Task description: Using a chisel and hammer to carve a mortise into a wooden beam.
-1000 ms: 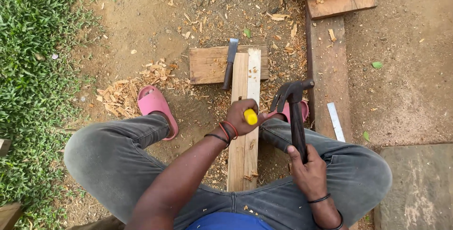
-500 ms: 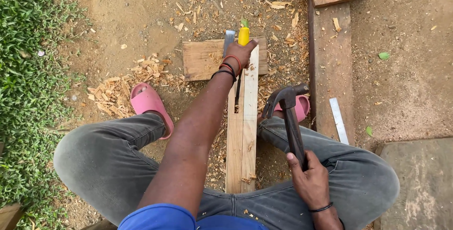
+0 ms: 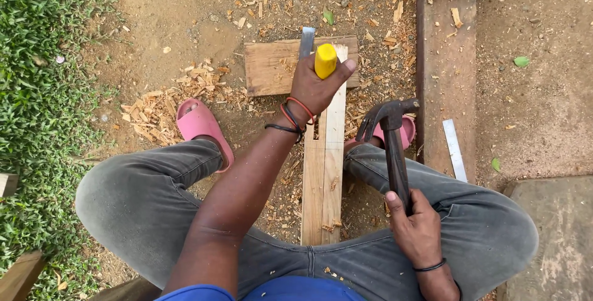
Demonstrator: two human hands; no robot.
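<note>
While I look down from the head camera, my left hand (image 3: 315, 84) is stretched forward with its fingers wrapped tight around the yellow handle of a chisel (image 3: 318, 54), whose grey blade (image 3: 306, 42) points away from me at the far end of the long plank (image 3: 324, 165). That plank runs lengthwise between my knees, its far end resting on a short crosswise board (image 3: 272, 66) lying on the bare ground. My right hand (image 3: 417, 224) sits low by my right thigh, fingers closed around the dark handle of a claw hammer (image 3: 389, 134); the head hangs above the ground just to the right of the plank, not touching it or the chisel.

As for progress, I judge the work partly done: a shallow rectangular notch (image 3: 313, 129) is already cut into the plank's left edge near its middle, and wood chips (image 3: 160, 109) lie heaped by the left pink sandal (image 3: 201, 125) and scattered around the board. The chisel is now at the far end, where the wood looks uncut, so I take that end to be work remaining. I can't tell whether the blade tip rests on the plank or just beside it.

A metal ruler (image 3: 454, 149) lies on the wide beam (image 3: 445, 78) at my right, well apart from both hands.
</note>
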